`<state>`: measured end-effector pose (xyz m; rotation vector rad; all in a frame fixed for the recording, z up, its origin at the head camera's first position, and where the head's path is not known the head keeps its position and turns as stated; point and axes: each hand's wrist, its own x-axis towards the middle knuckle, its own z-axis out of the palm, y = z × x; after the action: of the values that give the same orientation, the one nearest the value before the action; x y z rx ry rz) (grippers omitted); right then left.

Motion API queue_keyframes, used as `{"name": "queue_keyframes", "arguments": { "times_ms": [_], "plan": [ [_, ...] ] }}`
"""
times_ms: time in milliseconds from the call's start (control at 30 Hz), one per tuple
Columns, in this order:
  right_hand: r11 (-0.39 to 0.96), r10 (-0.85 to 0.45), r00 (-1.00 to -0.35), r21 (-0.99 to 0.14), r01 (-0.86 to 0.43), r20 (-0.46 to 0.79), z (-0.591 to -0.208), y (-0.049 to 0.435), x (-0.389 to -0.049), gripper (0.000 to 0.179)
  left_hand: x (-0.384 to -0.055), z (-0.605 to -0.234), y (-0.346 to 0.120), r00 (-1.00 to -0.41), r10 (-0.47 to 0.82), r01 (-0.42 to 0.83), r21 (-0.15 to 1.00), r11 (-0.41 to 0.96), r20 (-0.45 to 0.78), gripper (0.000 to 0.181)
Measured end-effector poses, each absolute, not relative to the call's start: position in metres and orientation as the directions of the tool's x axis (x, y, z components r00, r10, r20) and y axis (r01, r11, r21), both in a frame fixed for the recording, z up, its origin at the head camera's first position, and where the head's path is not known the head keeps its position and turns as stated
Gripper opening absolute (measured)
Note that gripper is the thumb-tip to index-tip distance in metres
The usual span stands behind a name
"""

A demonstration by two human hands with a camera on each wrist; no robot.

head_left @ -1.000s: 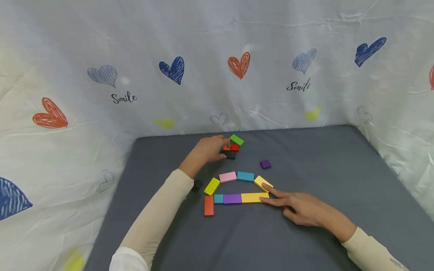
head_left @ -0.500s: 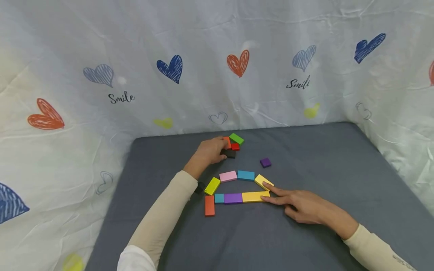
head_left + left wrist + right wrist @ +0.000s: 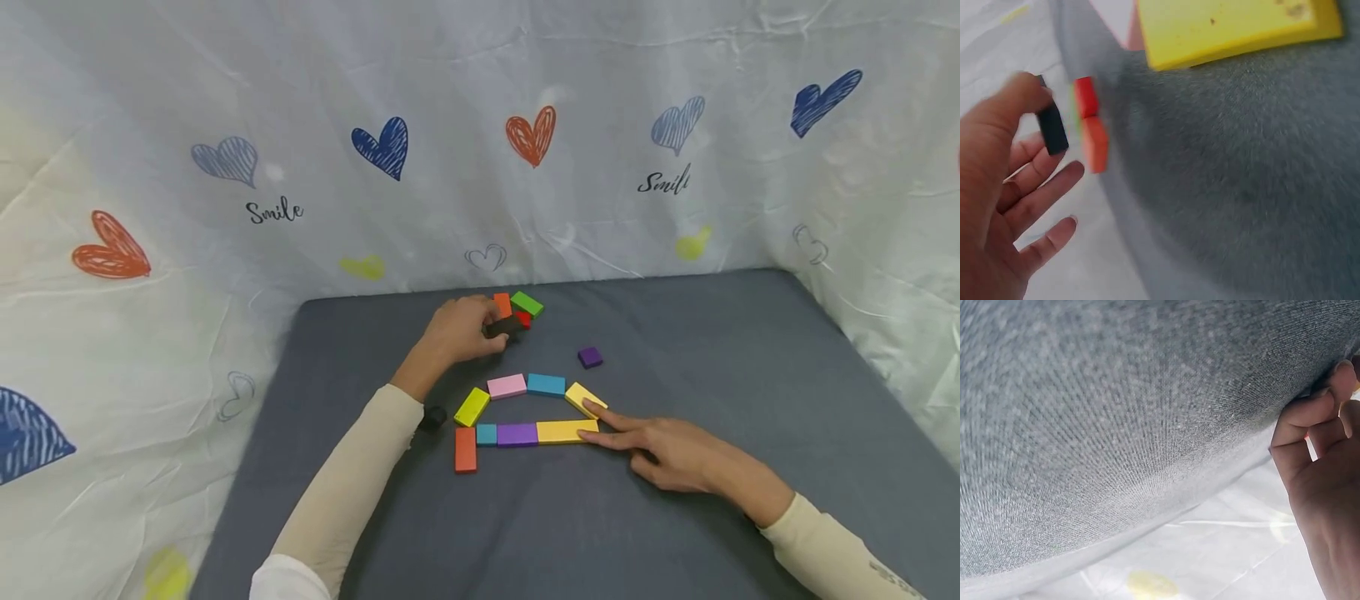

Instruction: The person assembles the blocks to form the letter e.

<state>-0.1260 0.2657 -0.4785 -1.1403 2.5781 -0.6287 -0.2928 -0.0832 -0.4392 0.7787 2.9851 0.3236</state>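
My left hand (image 3: 461, 327) pinches a black block (image 3: 502, 326) between thumb and fingers near the back of the table; the left wrist view shows the black block (image 3: 1052, 125) tilted in the grip. Just beyond lie an orange block (image 3: 502, 305), a green block (image 3: 527, 304) and a small red block (image 3: 524, 320). My right hand (image 3: 675, 454) stretches two fingers onto a slanted pale yellow block (image 3: 583, 398) and a longer yellow block (image 3: 567, 432). A purple block (image 3: 517, 435), a small teal block (image 3: 487, 435) and a red-orange block (image 3: 466, 451) continue that row leftward.
An arch above the row holds a lime block (image 3: 472, 407), a pink block (image 3: 507, 386) and a blue block (image 3: 546, 384). A small purple block (image 3: 590, 357) lies apart behind it. A white curtain with hearts (image 3: 480, 150) hangs behind the grey table (image 3: 675, 333).
My left hand has shifted from the orange block to the black one and lifted it, tilting it. The orange block now stands pointing away. My right hand keeps its place.
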Motion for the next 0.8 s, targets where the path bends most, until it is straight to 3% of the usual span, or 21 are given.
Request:
{"name": "queue_keyframes", "arguments": {
  "times_ms": [233, 467, 800],
  "plan": [
    [0.614, -0.736, -0.673, -0.495, -0.615, -0.078, -0.480, 0.264, -0.126, 0.078, -0.245, -0.411, -0.111, -0.881, 0.450, 0.472, 0.330, 0.818, 0.144, 0.032],
    [0.606, -0.744, -0.664, -0.493, -0.624, -0.074, -0.480, 0.265, -0.125, 0.077, -0.187, -0.398, -0.128, -0.863, 0.473, 0.506, 0.289, 0.813, 0.181, 0.029],
    [0.600, -0.745, -0.663, -0.517, -0.611, -0.080, -0.479, 0.262, -0.126, 0.078, -0.099, -0.408, -0.136, -0.896, 0.394, 0.440, 0.272, 0.856, 0.206, 0.031]
  ]
}}
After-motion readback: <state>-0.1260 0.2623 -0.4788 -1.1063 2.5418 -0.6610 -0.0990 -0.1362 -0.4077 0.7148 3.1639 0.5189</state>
